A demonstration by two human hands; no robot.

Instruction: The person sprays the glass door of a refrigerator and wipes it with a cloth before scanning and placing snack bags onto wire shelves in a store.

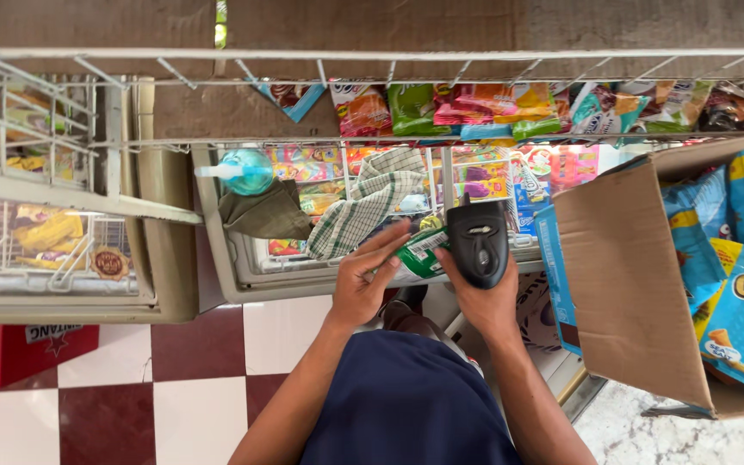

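My left hand (363,280) grips a small green and white packet (419,256) at chest height. My right hand (486,301) holds a black hand-held scanner (478,244), its head right beside the packet's white end. Both hands meet in front of my dark blue shirt, above a chest freezer (217,250) with a glass lid. The packet's lower half is hidden behind my fingers.
A checked cloth (363,207), a dark rag (264,213) and a blue spray bottle (243,170) lie on the freezer lid. A wire rack (492,69) of snack bags hangs above. An open cardboard box (630,284) of blue snack bags stands at right. Red and white floor tiles below.
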